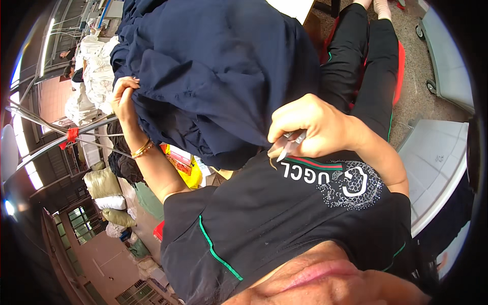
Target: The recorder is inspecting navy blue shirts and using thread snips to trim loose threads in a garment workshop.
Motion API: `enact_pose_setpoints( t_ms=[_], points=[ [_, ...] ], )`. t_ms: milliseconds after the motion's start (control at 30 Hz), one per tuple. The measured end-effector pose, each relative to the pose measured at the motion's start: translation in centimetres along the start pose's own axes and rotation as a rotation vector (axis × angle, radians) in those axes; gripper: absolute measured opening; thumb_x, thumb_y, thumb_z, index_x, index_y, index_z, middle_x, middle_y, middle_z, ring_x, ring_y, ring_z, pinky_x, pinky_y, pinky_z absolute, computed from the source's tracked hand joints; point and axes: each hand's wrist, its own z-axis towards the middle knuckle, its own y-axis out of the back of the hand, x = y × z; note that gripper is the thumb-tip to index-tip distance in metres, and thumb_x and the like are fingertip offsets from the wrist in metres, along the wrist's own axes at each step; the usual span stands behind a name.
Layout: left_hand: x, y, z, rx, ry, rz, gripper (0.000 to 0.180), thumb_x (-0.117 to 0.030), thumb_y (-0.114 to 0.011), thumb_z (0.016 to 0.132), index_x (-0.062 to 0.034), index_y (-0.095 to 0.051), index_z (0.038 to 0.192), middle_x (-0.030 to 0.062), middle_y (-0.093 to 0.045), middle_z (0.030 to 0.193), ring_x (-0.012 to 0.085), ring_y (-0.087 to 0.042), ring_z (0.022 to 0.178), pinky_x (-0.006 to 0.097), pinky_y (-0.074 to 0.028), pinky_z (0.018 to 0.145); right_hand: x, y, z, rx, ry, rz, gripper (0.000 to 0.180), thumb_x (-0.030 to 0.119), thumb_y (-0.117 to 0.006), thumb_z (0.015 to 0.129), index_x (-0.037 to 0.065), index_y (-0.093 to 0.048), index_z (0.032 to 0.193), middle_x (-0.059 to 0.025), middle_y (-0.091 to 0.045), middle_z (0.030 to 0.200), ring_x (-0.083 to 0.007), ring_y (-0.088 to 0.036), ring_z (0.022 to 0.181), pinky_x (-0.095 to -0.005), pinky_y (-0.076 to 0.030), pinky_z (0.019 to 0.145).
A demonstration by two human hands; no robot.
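A large heap of navy blue fabric (218, 61) spreads in front of me, loosely folded and creased. My left hand (124, 96) grips its left edge, fingers curled round the cloth. Close to my chest, my right hand (310, 124) is closed around small silvery thread snips (291, 147), whose pointed ends stick out below the fingers. A drawn-out corner of the navy fabric reaches the fingertips of that hand. Whether those fingers also pinch the cloth is hard to make out.
Below the fabric lie red and yellow packages (185, 165). White cloth (99, 71) is piled at the far left, with stuffed sacks (104, 185) on the floor. At right stand a pale wheeled cart (450, 56) and a white bin (432, 162). A red seat (400, 71) shows beside my legs.
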Motion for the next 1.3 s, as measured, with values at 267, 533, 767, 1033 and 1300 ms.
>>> enact_pose_setpoints(
  t_ms=[267,533,767,1033,1300],
  points=[
    [-4.0,-4.4,2.4,0.075,-0.086,0.187,0.02,0.015,-0.045,0.074,0.0024,-0.058,0.082,0.0087,-0.062,0.094,0.0201,-0.063,0.096,0.032,-0.047,0.099,-1.6,-1.0,-0.3,0.068,-0.289,0.18,0.012,-0.001,-0.077,0.081,-0.003,-0.067,0.088,-0.0055,-0.065,0.076,-0.0084,-0.06,0.067,-0.0255,-0.047,0.06],
    [-14.1,-12.5,3.6,0.464,-0.143,0.01,0.024,0.001,-0.064,0.085,0.0003,-0.069,0.108,0.0129,-0.067,0.124,0.0249,-0.06,0.12,0.035,-0.042,0.106,-2.1,-0.9,-0.6,0.023,-0.304,0.243,0.017,0.0,-0.08,0.081,-0.003,-0.066,0.089,-0.0019,-0.062,0.074,-0.0055,-0.055,0.066,-0.0244,-0.044,0.059],
    [-14.2,-13.7,4.8,0.418,-0.344,0.22,0.054,-0.023,-0.087,0.073,-0.0045,-0.068,0.12,0.0088,-0.067,0.129,0.0303,-0.055,0.132,0.046,-0.037,0.114,-0.9,5.5,-1.7,-1.085,-0.159,0.646,0.036,0.033,-0.066,0.095,0.003,-0.067,0.114,0.0038,-0.066,0.085,-0.0029,-0.054,0.06,-0.0175,-0.042,0.05],
    [-2.1,-11.3,11.9,0.064,-0.121,0.13,0.029,0.001,-0.065,0.093,0.0003,-0.066,0.122,0.0046,-0.071,0.107,0.0111,-0.063,0.102,0.026,-0.048,0.095,-3.3,17.6,-9.9,-0.786,0.182,0.847,0.044,0.022,-0.057,0.102,-0.003,-0.054,0.138,-0.0152,-0.065,0.131,-0.024,-0.064,0.12,-0.0449,-0.048,0.108],
    [-6.2,-16.4,24.8,-0.117,-0.528,0.697,0.038,0.007,-0.063,0.077,-0.0032,-0.066,0.113,0.0199,-0.062,0.116,0.0372,-0.059,0.113,0.041,-0.049,0.099,-7.5,18.6,-5.1,-1.264,-0.49,0.007,0.039,0.021,-0.062,0.099,-0.001,-0.061,0.132,0.0045,-0.058,0.084,-0.0022,-0.048,0.06,-0.0158,-0.035,0.052]
  ],
)
